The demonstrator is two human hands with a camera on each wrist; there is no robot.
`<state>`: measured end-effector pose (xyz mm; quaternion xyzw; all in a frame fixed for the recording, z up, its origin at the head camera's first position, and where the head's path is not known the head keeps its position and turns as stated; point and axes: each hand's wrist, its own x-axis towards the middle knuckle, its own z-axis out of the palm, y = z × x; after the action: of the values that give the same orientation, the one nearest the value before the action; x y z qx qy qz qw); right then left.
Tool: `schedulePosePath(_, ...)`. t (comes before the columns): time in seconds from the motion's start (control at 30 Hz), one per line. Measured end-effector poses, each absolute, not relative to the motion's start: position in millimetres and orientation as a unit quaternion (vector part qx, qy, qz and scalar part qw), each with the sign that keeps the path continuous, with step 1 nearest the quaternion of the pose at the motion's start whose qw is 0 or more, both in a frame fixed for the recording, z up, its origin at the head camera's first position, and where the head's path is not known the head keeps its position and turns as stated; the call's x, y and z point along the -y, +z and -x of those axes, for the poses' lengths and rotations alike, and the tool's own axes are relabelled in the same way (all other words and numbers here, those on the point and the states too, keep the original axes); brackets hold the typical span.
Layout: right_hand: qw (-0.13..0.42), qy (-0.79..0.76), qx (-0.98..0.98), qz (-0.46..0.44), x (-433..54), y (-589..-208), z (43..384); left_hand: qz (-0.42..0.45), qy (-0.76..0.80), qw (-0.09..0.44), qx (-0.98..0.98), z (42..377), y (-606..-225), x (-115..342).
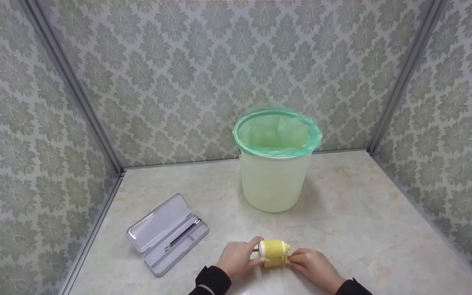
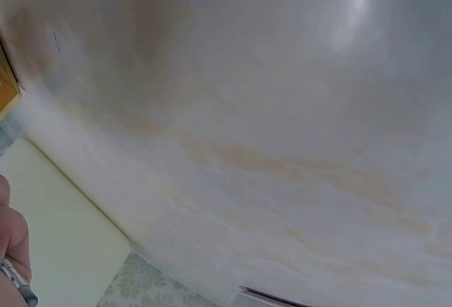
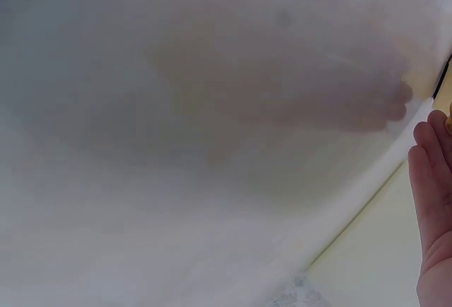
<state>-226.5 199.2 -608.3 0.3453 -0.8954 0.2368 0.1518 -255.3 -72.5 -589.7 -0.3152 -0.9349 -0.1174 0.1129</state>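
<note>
A yellow and white hand-crank pencil sharpener (image 1: 273,252) lies on its side at the front of the table, between the two hands. My left hand (image 1: 238,256) grips its left end with thumb and forefinger. A pencil (image 1: 255,250) runs from that end toward the palm; its metal-banded tail (image 2: 15,279) shows under the fingers in the left wrist view. On the other side, my right hand (image 1: 312,264) pinches the small orange-yellow crank handle (image 1: 288,259). In the right wrist view only part of this hand appears at the right edge. The pencil's tip is hidden inside the sharpener.
An open grey pencil case (image 1: 158,262) lies at the left with a dark pencil (image 1: 182,234) in it. Behind the hands stands a pale bin (image 1: 275,180) lined with a green bag (image 1: 277,151). Patterned panels (image 1: 219,82) wall the table (image 1: 367,229) at the back and sides.
</note>
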Motion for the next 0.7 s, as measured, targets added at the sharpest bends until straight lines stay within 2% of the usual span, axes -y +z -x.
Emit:
schedulePosePath(0.2,0.095,0.241,0.911,-0.322,-200.9,-600.3,220.5,0.323,-0.126,0.123,0.930,256.2,-592.2,73.8)
schedulePosePath(0.7,0.134,0.254,0.885,-0.366,-208.9,-585.7,208.4,0.319,-0.118,0.120,0.933,257.4,-591.7,73.2)
